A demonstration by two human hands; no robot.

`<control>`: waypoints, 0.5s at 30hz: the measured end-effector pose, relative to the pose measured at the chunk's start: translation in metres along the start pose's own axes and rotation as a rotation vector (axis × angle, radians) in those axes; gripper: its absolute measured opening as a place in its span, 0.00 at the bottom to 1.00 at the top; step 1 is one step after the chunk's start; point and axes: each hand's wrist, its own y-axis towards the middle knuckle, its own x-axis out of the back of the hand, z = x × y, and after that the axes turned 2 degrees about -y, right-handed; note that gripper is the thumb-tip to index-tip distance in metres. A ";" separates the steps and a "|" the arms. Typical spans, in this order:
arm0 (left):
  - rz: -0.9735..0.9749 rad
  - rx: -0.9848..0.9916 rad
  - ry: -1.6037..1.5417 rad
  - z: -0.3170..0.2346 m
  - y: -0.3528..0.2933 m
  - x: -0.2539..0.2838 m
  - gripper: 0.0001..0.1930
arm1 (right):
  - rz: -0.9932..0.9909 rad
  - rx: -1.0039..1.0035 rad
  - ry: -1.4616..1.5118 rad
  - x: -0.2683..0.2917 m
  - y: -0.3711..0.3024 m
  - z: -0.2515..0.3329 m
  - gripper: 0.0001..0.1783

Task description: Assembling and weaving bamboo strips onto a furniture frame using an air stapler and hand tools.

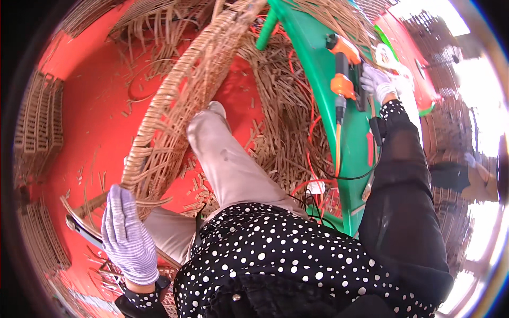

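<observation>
A long, curved woven wicker piece with a thick wrapped rim lies across my lap and reaches toward the far side. My left hand, in a striped pale glove, rests beside its near end, fingers stretched and close together; the thumb side is partly hidden. Loose strip ends stick out beside that hand. My right hand, also gloved, reaches over a green table with fingers extended next to a dark flat object. Just left of it lies an orange and black power tool with an air hose or cable.
Cut wicker strips lie heaped on the red floor below the green table. Stacked woven baskets stand at the left. A red-handled tool lies on the table, and red hoses run beneath. Another person's arm shows at the right.
</observation>
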 end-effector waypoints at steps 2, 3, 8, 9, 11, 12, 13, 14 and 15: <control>-0.082 -0.006 -0.023 -0.003 0.006 -0.002 0.21 | -0.253 -0.037 -0.229 0.047 -0.015 -0.034 0.31; -0.081 0.014 -0.091 -0.004 0.009 -0.002 0.20 | -0.254 -0.097 -0.328 0.094 -0.022 -0.063 0.36; -0.042 0.075 -0.234 -0.003 0.012 0.007 0.19 | -0.103 -0.244 -1.194 0.069 -0.100 -0.101 0.51; -0.046 0.094 -0.321 0.000 0.013 0.011 0.19 | -0.188 -0.212 -1.278 0.054 -0.118 -0.099 0.50; 0.001 0.243 -0.620 0.005 0.017 0.012 0.19 | -0.137 -0.096 -1.251 0.042 -0.131 -0.102 0.47; 0.008 0.428 -0.880 0.020 0.010 0.039 0.19 | -0.067 0.033 -1.064 0.052 -0.122 -0.107 0.42; -0.067 0.194 -0.609 0.034 0.006 0.038 0.18 | 0.071 -0.063 -1.083 0.049 -0.115 -0.089 0.36; -0.102 -0.082 -0.379 0.046 0.017 0.011 0.17 | 0.013 -0.003 -0.877 0.075 -0.119 -0.112 0.13; -0.176 -0.101 -0.318 0.047 0.020 0.006 0.18 | -0.008 -0.071 -0.918 0.063 -0.134 -0.097 0.09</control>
